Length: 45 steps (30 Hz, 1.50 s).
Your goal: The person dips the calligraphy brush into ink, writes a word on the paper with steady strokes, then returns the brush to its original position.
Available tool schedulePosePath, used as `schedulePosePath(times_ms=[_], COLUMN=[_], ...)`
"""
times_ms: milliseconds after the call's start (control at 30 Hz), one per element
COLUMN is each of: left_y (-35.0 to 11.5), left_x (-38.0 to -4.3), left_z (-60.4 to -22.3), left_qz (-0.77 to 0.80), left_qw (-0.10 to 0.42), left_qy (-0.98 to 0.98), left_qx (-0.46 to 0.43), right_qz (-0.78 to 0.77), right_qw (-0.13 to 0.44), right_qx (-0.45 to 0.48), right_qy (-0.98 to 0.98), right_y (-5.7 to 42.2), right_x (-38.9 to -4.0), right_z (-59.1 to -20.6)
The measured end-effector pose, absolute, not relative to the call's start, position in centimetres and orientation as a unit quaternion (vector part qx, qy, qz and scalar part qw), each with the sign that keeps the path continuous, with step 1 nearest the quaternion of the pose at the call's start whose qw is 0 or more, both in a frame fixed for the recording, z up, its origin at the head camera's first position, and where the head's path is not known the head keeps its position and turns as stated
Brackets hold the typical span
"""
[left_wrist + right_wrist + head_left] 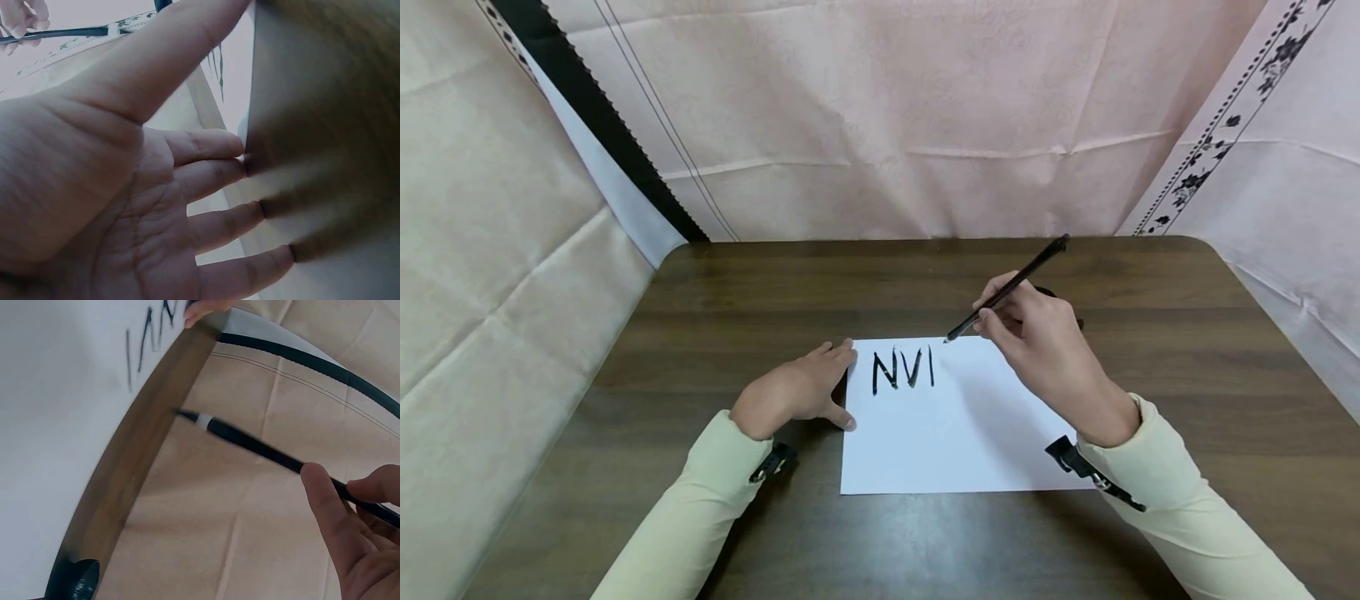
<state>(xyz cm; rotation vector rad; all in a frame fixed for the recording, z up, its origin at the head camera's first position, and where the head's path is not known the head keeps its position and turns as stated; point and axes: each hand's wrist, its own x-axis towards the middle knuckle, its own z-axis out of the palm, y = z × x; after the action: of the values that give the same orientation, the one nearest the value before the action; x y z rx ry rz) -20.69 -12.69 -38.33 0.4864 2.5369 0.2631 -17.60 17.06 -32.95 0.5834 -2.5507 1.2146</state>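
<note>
A white sheet of paper (925,450) lies on the table, with black strokes (912,368) reading like N, V and an upright line near its top left. My left hand (801,387) rests at the sheet's left edge, fingers extended and thumb spread; in the left wrist view the fingertips (275,257) touch down along that edge. My right hand (1048,346) pinches a black brush pen (1011,285) between thumb and fingers, above the sheet's top edge. The brush pen (256,445) has a dark pointed tip and a pale collar; it appears raised off the paper.
The brown wooden table (760,292) has rounded far corners. Behind it hangs pale cloth (887,117) with black trim. A dark, glossy object (85,580) sits beyond the sheet, mostly hidden by my right hand in the head view. Black straps (1093,475) circle both wrists.
</note>
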Motion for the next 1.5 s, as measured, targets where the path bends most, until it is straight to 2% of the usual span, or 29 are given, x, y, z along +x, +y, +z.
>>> schedulePosePath(times_ms=[633, 1033, 1500], left_y=[-12.7, -12.6, -12.7], left_x=[-20.4, -20.4, -20.4], left_z=[-38.0, -37.8, -38.0], left_qz=[0.074, 0.068, 0.065], left_qw=[0.254, 0.251, 0.249], left_qy=[0.951, 0.953, 0.952], left_qx=[0.163, 0.156, 0.164], right_qz=[0.395, 0.401, 0.397], right_qw=[0.162, 0.21, 0.212], right_qx=[0.201, 0.226, 0.235], right_qy=[-0.882, -0.862, -0.862], right_y=[16.3, 16.1, 16.0], right_x=[-18.8, -19.2, -19.5], right_z=[-35.7, -37.1, -37.6])
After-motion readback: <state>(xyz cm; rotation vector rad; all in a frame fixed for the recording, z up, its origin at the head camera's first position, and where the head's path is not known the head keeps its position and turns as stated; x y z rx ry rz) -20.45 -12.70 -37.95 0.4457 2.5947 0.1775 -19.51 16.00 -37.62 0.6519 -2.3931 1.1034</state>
